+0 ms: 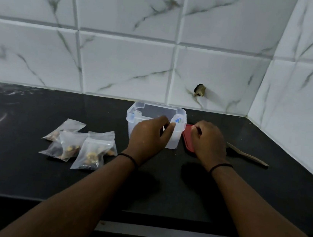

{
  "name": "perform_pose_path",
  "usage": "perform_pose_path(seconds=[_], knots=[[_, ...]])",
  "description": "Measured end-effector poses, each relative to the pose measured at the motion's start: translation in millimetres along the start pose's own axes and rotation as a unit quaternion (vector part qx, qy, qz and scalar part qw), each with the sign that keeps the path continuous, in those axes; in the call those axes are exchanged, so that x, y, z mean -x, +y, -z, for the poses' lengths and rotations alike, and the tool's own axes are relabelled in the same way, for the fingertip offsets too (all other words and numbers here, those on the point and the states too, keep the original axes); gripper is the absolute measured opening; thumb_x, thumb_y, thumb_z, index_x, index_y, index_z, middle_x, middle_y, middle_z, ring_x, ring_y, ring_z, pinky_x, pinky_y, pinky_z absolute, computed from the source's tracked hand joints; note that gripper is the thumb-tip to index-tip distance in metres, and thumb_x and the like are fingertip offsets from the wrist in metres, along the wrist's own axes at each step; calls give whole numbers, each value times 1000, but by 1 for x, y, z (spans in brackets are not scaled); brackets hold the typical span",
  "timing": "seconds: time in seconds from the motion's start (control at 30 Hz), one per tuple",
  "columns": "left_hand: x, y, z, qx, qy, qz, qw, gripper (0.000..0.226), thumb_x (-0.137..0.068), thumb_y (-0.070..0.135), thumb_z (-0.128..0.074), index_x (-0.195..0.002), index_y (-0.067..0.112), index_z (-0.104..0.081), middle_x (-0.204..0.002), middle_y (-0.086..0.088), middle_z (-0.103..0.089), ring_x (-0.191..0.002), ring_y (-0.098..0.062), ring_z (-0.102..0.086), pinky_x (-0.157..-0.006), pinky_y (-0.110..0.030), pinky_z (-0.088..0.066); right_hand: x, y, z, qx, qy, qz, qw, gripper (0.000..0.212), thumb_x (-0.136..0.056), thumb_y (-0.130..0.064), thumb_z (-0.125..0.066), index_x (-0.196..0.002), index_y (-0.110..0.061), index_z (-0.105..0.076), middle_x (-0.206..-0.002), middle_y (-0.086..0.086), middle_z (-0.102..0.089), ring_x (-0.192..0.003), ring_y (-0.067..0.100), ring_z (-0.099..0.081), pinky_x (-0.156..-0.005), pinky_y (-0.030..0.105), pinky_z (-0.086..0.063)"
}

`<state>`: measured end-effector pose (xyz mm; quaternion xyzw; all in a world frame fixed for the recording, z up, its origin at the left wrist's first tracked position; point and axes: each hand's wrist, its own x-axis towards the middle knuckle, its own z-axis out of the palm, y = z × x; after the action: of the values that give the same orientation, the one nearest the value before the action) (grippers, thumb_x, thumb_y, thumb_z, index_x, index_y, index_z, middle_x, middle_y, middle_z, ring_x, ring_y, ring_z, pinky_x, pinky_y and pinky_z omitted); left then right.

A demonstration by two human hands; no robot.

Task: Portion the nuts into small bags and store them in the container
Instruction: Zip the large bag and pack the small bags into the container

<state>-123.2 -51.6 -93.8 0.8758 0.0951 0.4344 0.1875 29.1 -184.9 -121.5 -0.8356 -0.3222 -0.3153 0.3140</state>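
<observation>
Black counter (pixel 24 176) | left hand (pixel 149 135) grips clear container (pixel 137 120) | right hand (pixel 208 143) grips red lid (pixel 187 140)

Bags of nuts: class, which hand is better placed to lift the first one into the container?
Left, probably. The left hand grips the container next to the bags. The right hand is on the red lid, on the container's far side.
</observation>
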Motion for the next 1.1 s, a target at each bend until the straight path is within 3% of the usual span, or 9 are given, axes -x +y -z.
perform_pose_path(seconds=[0.1, 0.2, 0.33, 0.43, 0.5, 0.57, 0.77, 0.9, 1.1], knots=[[-2, -12, 22, 0, 100, 38, 994, 31, -95, 34, -60, -68, 25, -48, -53, 8, -45, -49, -15, -43, -51, -24, -25, 22, -45, 20, -104, 42, 75, 991, 24, -91, -28, -56, -70, -17, -53, -65, -4, -52, -58, 16, -45, -55, 31, -34], [-3, -33, 51, -14, 147, 109, 983, 30, -96, 34, -58, -71, 17, -53, -62, -8, -59, -61, -33, -57, -56, -28, -27, 44, -91, 21, -148, -9, 115, 982, 29, -92, -32, -56, -66, -19, -53, -59, -3, -51, -53, 17, -47, -51, 31, -38], [6, -84, 93, -87, 86, 211, 970, 26, -94, 38, -56, -86, 14, -61, -87, -9, -68, -85, -33, -62, -65, -33, -40, 57, -157, -4, -171, -169, 48, 970, 38, -92, -36, -61, -61, -16, -54, -61, -1, -59, -62, 20, -58, -61, 34, -46], [22, -114, 120, -201, 31, 258, 944, 32, -87, 42, -59, -98, 13, -65, -110, -14, -64, -104, -37, -57, -85, -41, -46, 58, -190, -33, -160, -251, -59, 953, 47, -85, -56, -63, -60, -20, -45, -58, -4, -50, -62, 20, -54, -54, 30, -37], [34, -125, 134, -244, 5, 290, 926, 40, -85, 45, -62, -108, 13, -65, -118, -17, -60, -111, -38, -53, -91, -43, -43, 58, -203, -49, -130, -287, -95, 944, 57, -71, -72, -61, -71, -16, -52, -69, 3, -56, -67, 25, -57, -51, 28, -33], [45, -132, 142, -254, -6, 292, 922, 37, -84, 44, -64, -107, 15, -67, -117, -16, -60, -111, -38, -53, -92, -42, -43, 59, -211, -57, -120, -305, -117, 937, 74, -54, -79, -56, -86, -13, -63, -87, 8, -68, -81, 29, -66, -60, 28, -43], [53, -133, 138, -227, 12, 259, 939, 22, -85, 36, -62, -97, 19, -70, -109, -10, -63, -105, -33, -54, -88, -39, -43, 59, -216, -56, -270, -216, -213, 914, 9, -67, -21, -71, -68, -21, -62, -74, -7, -68, -75, 19, -66, -73, 38, -58], [40, -123, 125, -223, -18, 219, 950, 22, -86, 34, -63, -99, 19, -72, -108, -9, -64, -105, -32, -54, -87, -37, -43, 54, -207, -36, -387, -167, -242, 874, 19, -78, -1, -67, -73, -18, -59, -74, 1, -66, -70, 19, -62, -62, 26, -51], [12, -130, 105, -286, -208, 230, 906, 54, -83, 63, -60, -118, 22, -66, -131, -10, -55, -124, -35, -43, -101, -41, -37, 44, -176, -1, -509, -132, -309, 793, 17, -85, 7, -59, -95, -7, -60, -87, 18, -69, -70, 28, -66, -53, 25, -54]])
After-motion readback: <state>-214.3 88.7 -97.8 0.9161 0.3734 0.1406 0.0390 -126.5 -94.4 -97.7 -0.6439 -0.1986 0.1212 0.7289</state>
